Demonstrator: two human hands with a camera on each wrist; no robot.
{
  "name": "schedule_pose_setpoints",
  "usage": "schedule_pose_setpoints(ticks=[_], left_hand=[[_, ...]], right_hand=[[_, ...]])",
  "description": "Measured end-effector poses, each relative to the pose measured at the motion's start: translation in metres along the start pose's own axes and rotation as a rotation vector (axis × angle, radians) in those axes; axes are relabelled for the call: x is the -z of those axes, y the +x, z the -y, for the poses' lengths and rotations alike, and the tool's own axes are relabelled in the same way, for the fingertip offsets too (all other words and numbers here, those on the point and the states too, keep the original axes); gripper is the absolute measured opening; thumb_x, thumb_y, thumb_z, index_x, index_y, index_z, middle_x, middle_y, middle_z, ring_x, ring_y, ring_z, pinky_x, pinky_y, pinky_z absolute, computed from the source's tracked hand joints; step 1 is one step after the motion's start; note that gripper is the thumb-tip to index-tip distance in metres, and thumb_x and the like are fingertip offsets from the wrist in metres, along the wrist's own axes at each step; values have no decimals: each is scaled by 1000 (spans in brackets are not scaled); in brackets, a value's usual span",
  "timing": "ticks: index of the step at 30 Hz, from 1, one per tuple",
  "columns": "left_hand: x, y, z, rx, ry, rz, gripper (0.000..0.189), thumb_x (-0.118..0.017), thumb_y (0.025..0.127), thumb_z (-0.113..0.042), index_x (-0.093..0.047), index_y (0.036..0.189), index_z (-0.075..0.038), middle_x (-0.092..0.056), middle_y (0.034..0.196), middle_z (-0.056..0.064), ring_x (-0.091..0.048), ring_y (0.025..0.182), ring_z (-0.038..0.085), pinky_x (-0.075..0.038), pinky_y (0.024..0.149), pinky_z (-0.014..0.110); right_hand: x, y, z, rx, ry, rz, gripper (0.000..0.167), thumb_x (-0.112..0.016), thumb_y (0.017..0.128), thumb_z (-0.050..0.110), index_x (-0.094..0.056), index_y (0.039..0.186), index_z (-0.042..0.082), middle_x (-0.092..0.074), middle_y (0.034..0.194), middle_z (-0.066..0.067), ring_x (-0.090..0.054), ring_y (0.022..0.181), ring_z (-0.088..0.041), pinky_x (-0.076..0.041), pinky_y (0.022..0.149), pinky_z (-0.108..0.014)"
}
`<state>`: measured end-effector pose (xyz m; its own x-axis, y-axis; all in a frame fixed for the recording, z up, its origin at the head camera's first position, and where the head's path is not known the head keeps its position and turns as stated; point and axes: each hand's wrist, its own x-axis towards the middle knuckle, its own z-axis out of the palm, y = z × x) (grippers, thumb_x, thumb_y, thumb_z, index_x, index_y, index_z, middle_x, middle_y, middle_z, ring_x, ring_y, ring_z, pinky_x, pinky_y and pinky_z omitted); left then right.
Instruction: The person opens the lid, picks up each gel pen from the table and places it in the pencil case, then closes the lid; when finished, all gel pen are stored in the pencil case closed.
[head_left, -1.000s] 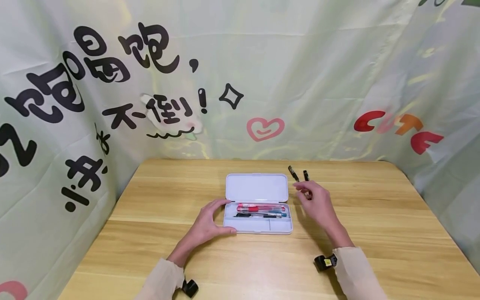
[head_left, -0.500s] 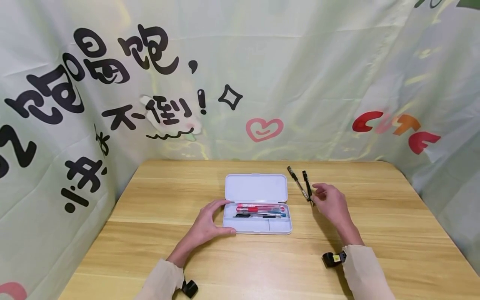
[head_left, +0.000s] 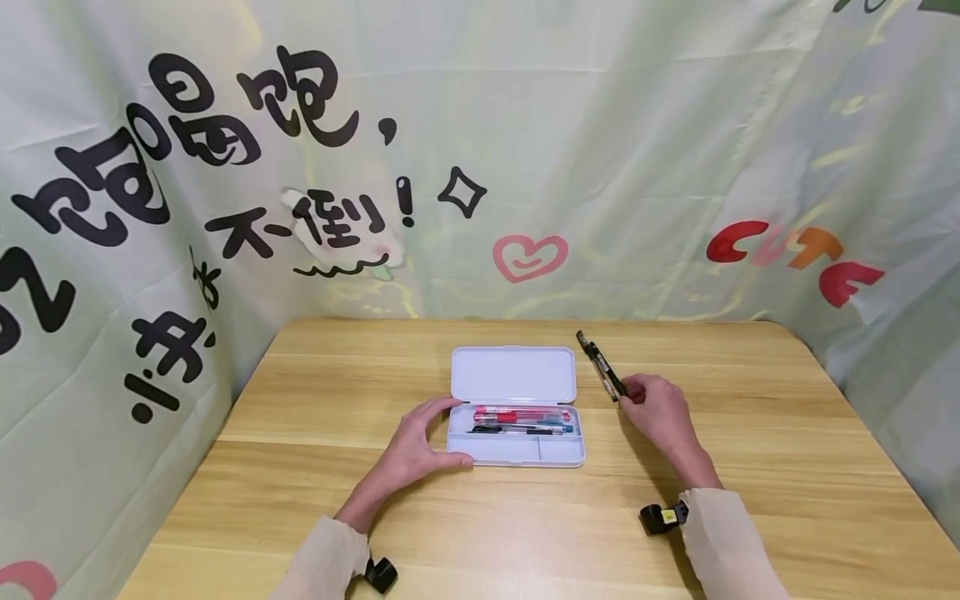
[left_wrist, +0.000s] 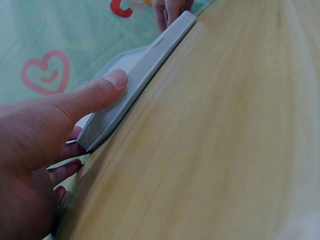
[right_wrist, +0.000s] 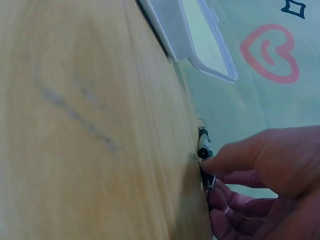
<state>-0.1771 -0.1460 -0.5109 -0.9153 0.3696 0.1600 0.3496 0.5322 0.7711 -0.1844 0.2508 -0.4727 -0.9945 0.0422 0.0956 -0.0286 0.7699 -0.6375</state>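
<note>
Right grip [head_left: 658,409] on pen [head_left: 612,374], second pen [head_left: 607,386] alongside

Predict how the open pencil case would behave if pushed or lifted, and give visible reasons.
The pencil case is probably stiff: its lid shows straight, even edges without sagging. Pushed, it would likely slide rather than tip, since it sits low and broad on the table. If tilted, the pens inside might slide, as nothing covers them.

“CUTE” [head_left: 816,243], “不倒!” [head_left: 341,221] on curtain [head_left: 645,150]

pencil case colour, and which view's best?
Pencil case: pale, lavender-tinged white; best in the head view.
</note>
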Motion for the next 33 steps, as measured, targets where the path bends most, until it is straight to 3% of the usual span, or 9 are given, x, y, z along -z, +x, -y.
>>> schedule_pose_setpoints(ticks=[6, 12, 20, 29, 33], left_hand=[[-1, -2, 2, -6, -2, -2, 88, -95, 67, -49, -60, 141, -21, -57, 146, 5, -48, 137, 30, -35, 113, 60], [-1, -4, 3, -7, -13, 1, 88, -95, 67, -50, -59, 142, -19, -56, 146, 6, -48, 137, 31, -36, 113, 60], [0, -1, 2, -4, -3, 6, 87, -95, 68, -51, -59, 142, -22, -55, 148, 6, -47, 139, 32, -35, 113, 61], [1, 1, 0, 7, -6, 12, 89, -95, 67, -49, -59, 143, -21, -55, 148, 6, -47, 139, 30, -36, 114, 58], [1, 1, -1, 6, -6, 13, 89, -95, 68, -49, -59, 143, -20, -54, 148, 7, -46, 139, 31, -36, 114, 57]], right_hand=[[-2, -2, -1, -3, 2, -22, 25, -67, 94, 3, -71, 115, -9, -73, 97, -19, -68, 86, -31, -55, 73, -46], [2, -3, 0, 6, 56, -60, 25, -65, 96, 3, -71, 118, -8, -73, 99, -21, -68, 85, -31, -54, 66, -36], [3, -2, 13, 106, 118, -139, 19, -71, 94, 1, -74, 113, -3, -75, 99, -18, -70, 85, -29, -55, 68, -23], [-6, -5, 39, 207, 179, -102, 18, -73, 93, 0, -77, 111, 2, -76, 101, -13, -68, 86, -23, -56, 70, -24], [-14, -9, 50, 293, 201, -30, 17, -75, 91, -2, -78, 107, 4, -77, 100, -8, -69, 84, -20, -58, 72, -30]])
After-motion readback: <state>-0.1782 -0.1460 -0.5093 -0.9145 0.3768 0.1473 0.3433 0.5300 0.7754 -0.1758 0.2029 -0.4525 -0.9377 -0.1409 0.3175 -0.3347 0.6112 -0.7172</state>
